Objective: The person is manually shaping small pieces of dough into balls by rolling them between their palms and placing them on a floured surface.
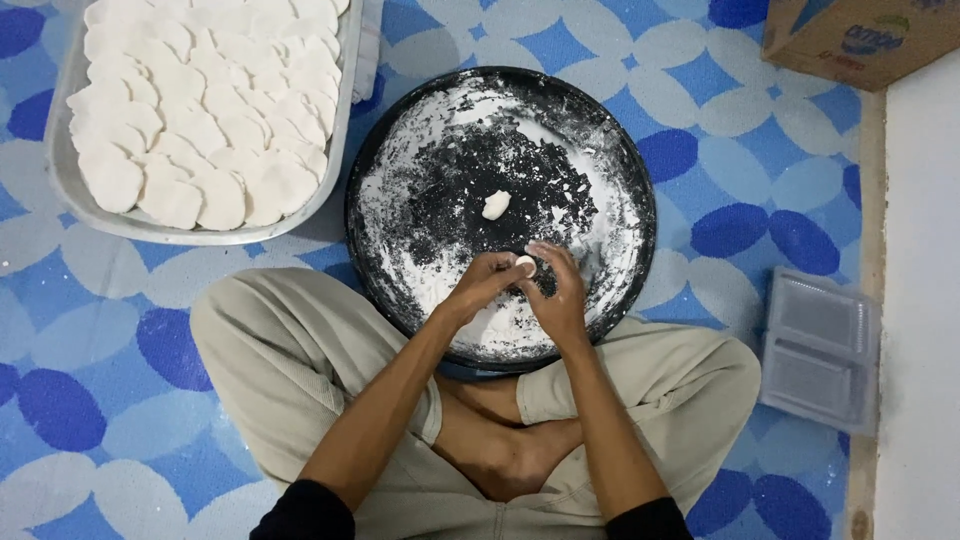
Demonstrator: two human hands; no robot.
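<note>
Black sleeves (305, 512) pushed up; beige trousers (290, 350); bare feet (505, 450)

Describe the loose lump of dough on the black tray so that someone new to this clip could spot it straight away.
Start at the round black tray, dusted with white flour, in front of the seated person's crossed legs. Near its middle, in the dark scraped patch, lies a small pale lump of dough. Unlike the piece pinched between the left hand and right hand at the near edge, it lies alone and untouched.

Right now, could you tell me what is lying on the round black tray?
On the black tray: scattered white flour and one small dough lump. Left hand and right hand pinch another dough piece, covering the tray beneath.
</note>
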